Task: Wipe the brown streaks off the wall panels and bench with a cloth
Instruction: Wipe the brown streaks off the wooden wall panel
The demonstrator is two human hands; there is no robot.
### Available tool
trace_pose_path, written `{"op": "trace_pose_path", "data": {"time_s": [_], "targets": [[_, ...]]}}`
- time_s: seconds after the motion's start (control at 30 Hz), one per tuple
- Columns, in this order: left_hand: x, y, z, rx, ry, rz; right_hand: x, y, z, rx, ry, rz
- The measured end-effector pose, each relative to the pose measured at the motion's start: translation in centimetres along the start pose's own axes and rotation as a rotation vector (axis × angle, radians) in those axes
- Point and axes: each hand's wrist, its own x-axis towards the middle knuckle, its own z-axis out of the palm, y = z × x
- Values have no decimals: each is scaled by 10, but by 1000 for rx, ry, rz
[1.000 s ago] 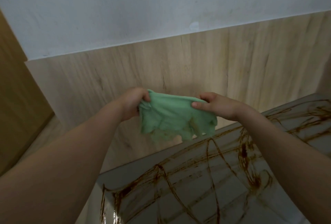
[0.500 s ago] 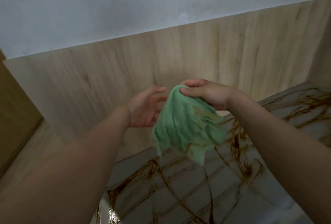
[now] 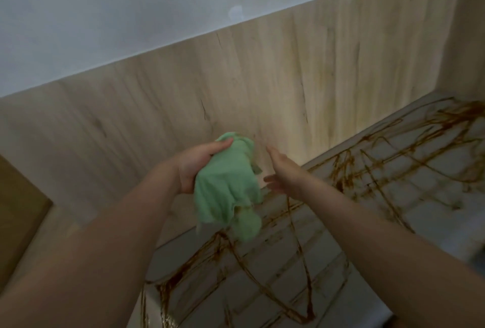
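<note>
A bunched green cloth (image 3: 227,188) hangs in mid-air in front of the wood-grain wall panel (image 3: 288,83). My left hand (image 3: 195,165) grips its upper part, thumb over the top. My right hand (image 3: 282,170) is just to the right of the cloth, fingers spread and touching nothing. Below lies the pale bench top (image 3: 328,236), crossed by many brown streaks (image 3: 296,222). The panel near the bench looks faintly stained yellow-brown.
A white painted wall (image 3: 131,12) rises above the panel. A second wood panel (image 3: 472,26) closes the corner at the right. A darker brown board (image 3: 18,209) stands at the left edge. The bench's front corner (image 3: 157,299) is near me.
The cloth passed from my right hand to my left. My right hand let go and opened. The view swung left and down slightly.
</note>
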Motion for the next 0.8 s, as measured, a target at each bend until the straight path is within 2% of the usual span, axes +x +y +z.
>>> {"op": "trace_pose_path", "data": {"time_s": [0.07, 0.1, 0.17, 0.23, 0.27, 0.37, 0.5, 0.57, 0.63, 0.7, 0.8], "targets": [[-1, -5, -8, -110, 40, 72, -6, 12, 16, 290, -224, 156], [-2, -8, -11, -152, 64, 97, -7, 14, 24, 434, -329, 147], [0, -15, -17, -174, 135, 107, -6, 12, 36, 640, -433, 27], [1, -22, -22, -70, 264, 100, 4, 8, 39, 651, -412, -95], [2, -25, -26, 10, 325, 91, 5, 4, 37, 551, -347, -142], [2, -31, -34, 174, 434, 35, -2, -7, 35, 19, -247, -257], [-3, -30, -40, 243, 496, -39, -4, -23, 29, -588, -149, -499], [-7, -26, -42, 182, 464, 24, -3, -33, 24, -718, -101, -525], [-10, -21, -43, 181, 331, 76, -1, -41, 17, -785, -78, -513], [-8, -19, -45, 406, 240, 70, 1, -49, 9, -879, -61, -515], [0, -13, -47, 774, 420, 145, 1, -56, -3, -1019, -45, -482]]}}
